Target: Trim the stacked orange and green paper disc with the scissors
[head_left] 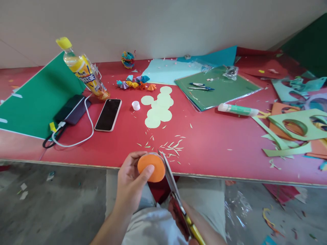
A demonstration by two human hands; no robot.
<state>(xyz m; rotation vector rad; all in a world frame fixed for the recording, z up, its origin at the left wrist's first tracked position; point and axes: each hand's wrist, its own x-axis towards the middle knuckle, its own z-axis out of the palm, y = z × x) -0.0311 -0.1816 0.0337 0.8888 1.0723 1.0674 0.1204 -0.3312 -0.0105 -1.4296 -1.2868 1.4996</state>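
My left hand (pixel 130 180) holds an orange paper circle (pixel 151 167) just in front of the table's near edge, thumb on its face. My right hand (pixel 190 221) grips yellow-handled scissors (pixel 171 180), whose blades point up and away along the circle's right edge. Small paper slivers (pixel 168 145) lie on the red table (pixel 209 143) just beyond the circle. Several pale green paper circles (pixel 158 108) sit overlapped in the middle of the table.
A phone (pixel 108 114), a power bank with white cable (pixel 73 110), a tilted drink bottle (pixel 83 69) and a white cap (pixel 136 105) lie left. A glue stick (pixel 238 109), green sheets (pixel 217 88) and cut paper scraps (pixel 288 131) lie right. Folded paper fans (pixel 135 83) sit behind.
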